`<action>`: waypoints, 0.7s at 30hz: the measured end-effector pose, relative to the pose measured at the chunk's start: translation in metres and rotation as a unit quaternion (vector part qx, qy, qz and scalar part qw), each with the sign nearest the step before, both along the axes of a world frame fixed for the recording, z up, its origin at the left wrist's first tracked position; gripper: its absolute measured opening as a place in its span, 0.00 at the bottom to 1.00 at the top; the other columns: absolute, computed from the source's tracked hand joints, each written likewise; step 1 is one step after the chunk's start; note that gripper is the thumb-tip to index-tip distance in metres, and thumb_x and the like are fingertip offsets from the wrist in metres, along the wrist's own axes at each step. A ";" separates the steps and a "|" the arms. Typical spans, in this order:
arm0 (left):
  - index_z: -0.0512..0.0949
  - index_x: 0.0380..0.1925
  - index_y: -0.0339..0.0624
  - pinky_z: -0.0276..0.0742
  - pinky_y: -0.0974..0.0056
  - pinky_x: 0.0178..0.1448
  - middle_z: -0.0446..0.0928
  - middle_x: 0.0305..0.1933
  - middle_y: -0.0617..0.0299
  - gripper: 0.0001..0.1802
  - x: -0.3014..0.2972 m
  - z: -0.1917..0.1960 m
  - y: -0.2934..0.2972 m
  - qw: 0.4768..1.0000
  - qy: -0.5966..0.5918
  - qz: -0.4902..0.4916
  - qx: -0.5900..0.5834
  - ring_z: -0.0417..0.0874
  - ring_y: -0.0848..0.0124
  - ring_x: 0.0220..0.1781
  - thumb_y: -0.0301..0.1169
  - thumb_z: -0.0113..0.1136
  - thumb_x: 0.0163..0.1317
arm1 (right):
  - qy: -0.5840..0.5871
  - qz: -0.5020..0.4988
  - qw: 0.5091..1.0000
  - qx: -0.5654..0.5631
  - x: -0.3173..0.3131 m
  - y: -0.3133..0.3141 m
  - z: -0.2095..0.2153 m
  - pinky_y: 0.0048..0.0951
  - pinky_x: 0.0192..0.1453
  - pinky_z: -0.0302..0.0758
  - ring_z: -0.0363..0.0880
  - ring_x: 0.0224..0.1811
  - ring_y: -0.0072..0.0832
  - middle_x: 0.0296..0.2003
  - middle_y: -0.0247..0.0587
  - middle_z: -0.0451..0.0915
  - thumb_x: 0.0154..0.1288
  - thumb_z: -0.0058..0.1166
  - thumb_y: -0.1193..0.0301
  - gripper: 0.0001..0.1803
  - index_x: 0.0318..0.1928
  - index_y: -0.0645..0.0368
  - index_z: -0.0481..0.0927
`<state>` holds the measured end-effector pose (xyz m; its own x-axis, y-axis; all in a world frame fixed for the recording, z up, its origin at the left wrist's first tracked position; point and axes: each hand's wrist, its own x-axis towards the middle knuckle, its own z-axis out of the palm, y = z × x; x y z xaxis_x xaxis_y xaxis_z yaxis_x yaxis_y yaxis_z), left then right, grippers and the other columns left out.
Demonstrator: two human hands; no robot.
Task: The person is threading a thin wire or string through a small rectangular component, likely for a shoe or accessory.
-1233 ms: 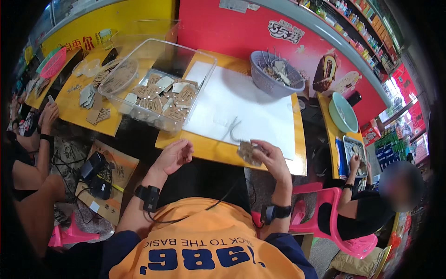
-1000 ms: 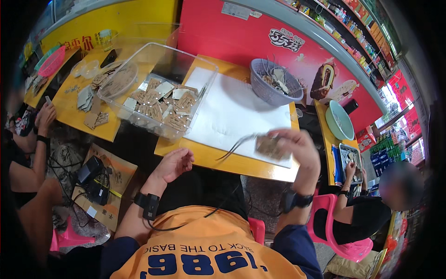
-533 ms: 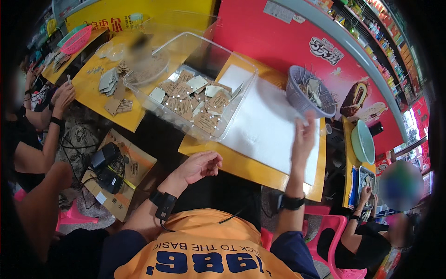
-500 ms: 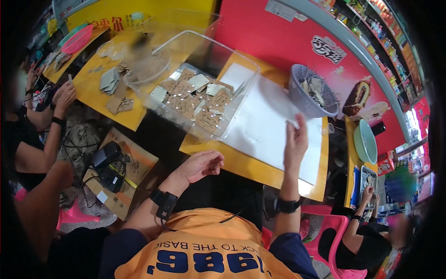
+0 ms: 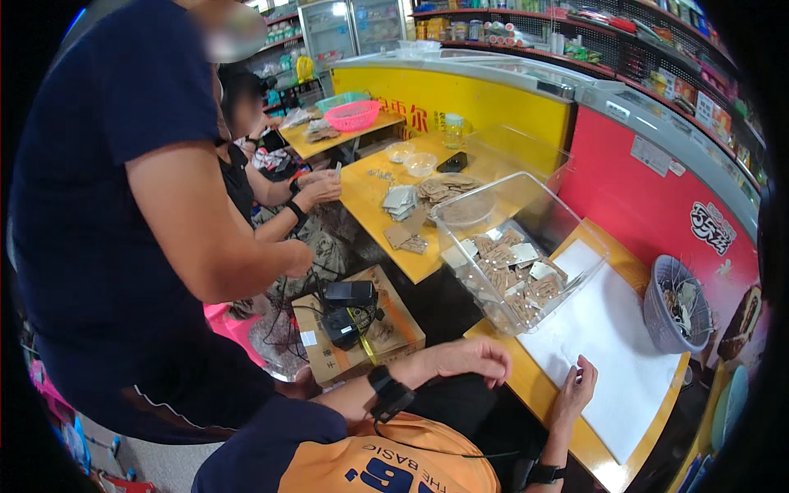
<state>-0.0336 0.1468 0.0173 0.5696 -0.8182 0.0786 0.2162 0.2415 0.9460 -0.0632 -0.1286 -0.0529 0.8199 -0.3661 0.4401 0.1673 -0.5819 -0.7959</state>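
My left hand (image 5: 472,360) hangs over my lap beside the near edge of the yellow table (image 5: 485,330). Its fingers droop, loosely bent and not pressed together, with nothing visible in them. Over the near edge of a white sheet (image 5: 620,361) is my right hand (image 5: 578,386), fingers slightly bent and apart from the thumb, holding nothing visible. Beyond both hands, a clear plastic bin (image 5: 534,316) stands tilted toward me, partly on the sheet. Inside lie many brown and pale cards (image 5: 514,271) with small white dots.
A purple-grey basket (image 5: 657,308) with wiry pieces stands right. Left, a cardboard box (image 5: 399,333) carries black devices (image 5: 349,308). A person in dark clothes (image 5: 123,246) stands close on my left. Another table (image 5: 370,181) holds card stacks (image 5: 448,189), bowls (image 5: 420,164) and a phone (image 5: 453,162).
The view has swung left, bringing the standing person into sight. My right hand has drawn back toward the sheet's near edge, its fingers more bent. My left hand stays over my lap.
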 end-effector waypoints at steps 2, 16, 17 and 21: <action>0.79 0.35 0.38 0.73 0.73 0.43 0.77 0.36 0.65 0.05 -0.016 0.068 0.010 0.944 -0.225 0.242 0.013 0.78 0.79 0.37 0.25 0.64 0.58 | -0.037 -0.004 0.999 -0.015 0.006 -0.015 -0.013 0.29 0.42 0.73 0.74 0.40 0.34 0.44 0.46 0.75 0.61 0.49 0.84 0.14 0.48 0.63 0.76; 0.51 0.71 0.41 0.40 0.48 0.76 0.36 0.75 0.35 0.38 -0.057 0.196 0.137 0.253 -0.460 0.807 0.269 0.34 0.44 0.78 0.34 0.57 0.65 | -0.030 0.015 0.998 -0.051 -0.001 -0.005 -0.005 0.34 0.41 0.75 0.78 0.39 0.41 0.38 0.49 0.77 0.64 0.50 0.80 0.08 0.43 0.63 0.78; 0.51 0.71 0.41 0.40 0.48 0.76 0.36 0.75 0.35 0.38 -0.050 0.194 0.136 0.254 -0.459 0.807 0.271 0.34 0.44 0.78 0.34 0.57 0.65 | -0.036 0.020 0.998 -0.051 -0.001 -0.005 -0.005 0.34 0.42 0.75 0.78 0.39 0.42 0.38 0.49 0.77 0.64 0.50 0.80 0.08 0.43 0.64 0.78; 0.54 0.71 0.46 0.40 0.44 0.75 0.34 0.74 0.28 0.39 -0.027 0.177 0.134 0.144 -0.466 0.803 0.344 0.32 0.39 0.77 0.35 0.59 0.62 | -0.016 0.033 0.997 -0.065 -0.003 0.000 0.002 0.37 0.43 0.75 0.78 0.38 0.46 0.36 0.51 0.77 0.63 0.50 0.80 0.08 0.43 0.64 0.78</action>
<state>-0.0607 0.2810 0.1940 0.0722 0.3116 0.9475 0.1062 -0.9469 0.3034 -0.0666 -0.1290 -0.0504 0.8246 -0.2511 0.5069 0.2326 -0.6663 -0.7084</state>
